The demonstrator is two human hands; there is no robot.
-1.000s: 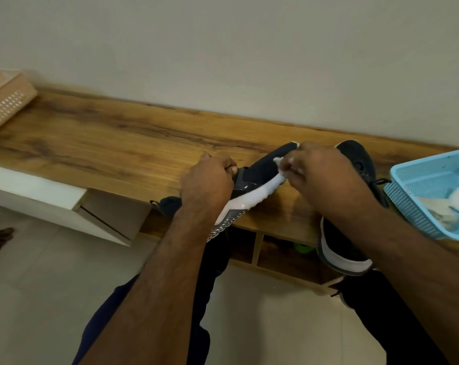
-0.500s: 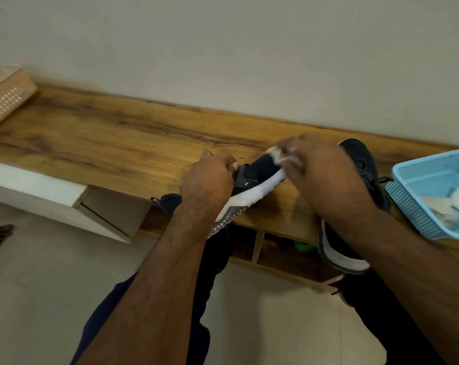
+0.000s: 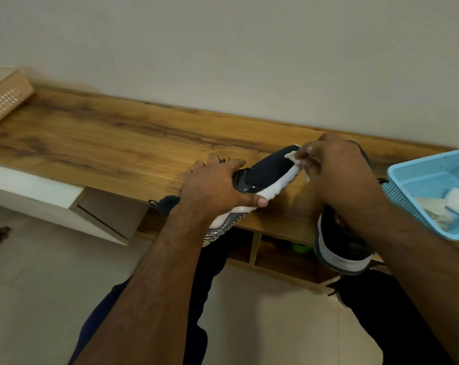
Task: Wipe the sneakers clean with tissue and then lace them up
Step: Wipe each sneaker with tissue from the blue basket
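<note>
In the head view, the left hand (image 3: 218, 185) gripped the sneaker (image 3: 265, 177) on its side near the bench's (image 3: 104, 143) front edge, while the right hand (image 3: 336, 172) pinched a tissue (image 3: 293, 156) against its toe (wiping step, apparently). Next the tissue probably had to work along the white sole before lacing.
</note>
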